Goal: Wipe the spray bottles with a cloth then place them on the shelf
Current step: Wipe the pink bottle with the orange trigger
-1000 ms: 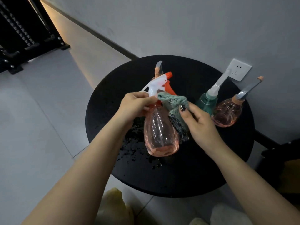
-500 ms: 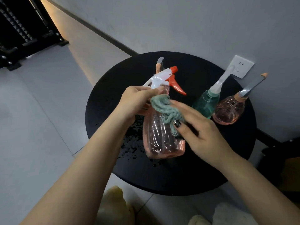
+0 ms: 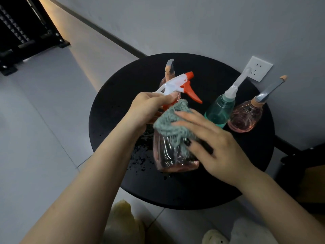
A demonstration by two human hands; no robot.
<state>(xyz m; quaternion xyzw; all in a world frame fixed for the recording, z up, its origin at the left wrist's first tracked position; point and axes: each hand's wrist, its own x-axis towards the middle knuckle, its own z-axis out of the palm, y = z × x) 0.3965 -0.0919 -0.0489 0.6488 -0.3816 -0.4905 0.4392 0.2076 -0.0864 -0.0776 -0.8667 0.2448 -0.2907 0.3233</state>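
Spray bottles were the business on the round black table (image 3: 112, 110) at the centre of the frame. One pink trigger bottle (image 3: 168, 155) was lifted above the tabletop, tilted with its base toward the lower middle of the frame and its white and orange trigger head (image 3: 181, 84) toward the upper centre. The left hand (image 3: 149, 106) curled its fingers round the neck just under the trigger, probably because that narrow part gave a steady hold and left the body free. The right hand (image 3: 218, 148) pressed a grey-green cloth (image 3: 171, 123) against the shoulder and side of the bottle, fingers laid over the fabric and thumb pinching it from below, so the cloth stayed spread across the plastic.

Three more bottles stood upright on the table, apparently waiting their turn: a pink one (image 3: 169, 73) partly hidden behind the trigger head, a green bottle (image 3: 219, 111) right of centre, and a pink round bottle (image 3: 246, 118) just beside it. Water droplets (image 3: 140, 155) speckled the tabletop below the left wrist. A wall socket (image 3: 258, 68) sat at the upper right. A black rack (image 3: 21, 32), possibly the shelf, occupied the upper left corner, well apart from the table.
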